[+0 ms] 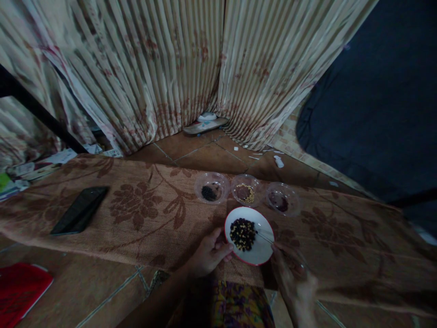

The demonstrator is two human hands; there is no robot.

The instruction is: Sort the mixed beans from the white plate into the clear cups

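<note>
Patterned fabric [244,303] is located at the lower edge, nearest the camera. Beyond it, a red-rimmed white plate [261,255] is held at the near side of the cloth-covered desk [191,218]; whether its base is in contact cannot be determined. Mixed dark and yellow beans [243,233] are gathered on its left half. The left rim is gripped by the left hand [208,255], thumb uppermost, presumably for steadiness. A thin implement [265,238] is pinched in the right hand [295,269], tip directed at the beans; finger detail is blurred. Just beyond the plate, a clear left bowl [223,187], middle bowl [235,186] and right bowl [293,203] are set in a row, probably for short reach. Small dark, yellow and reddish contents are held in them respectively. Both forearms are extended forward, converging on the plate.
</note>
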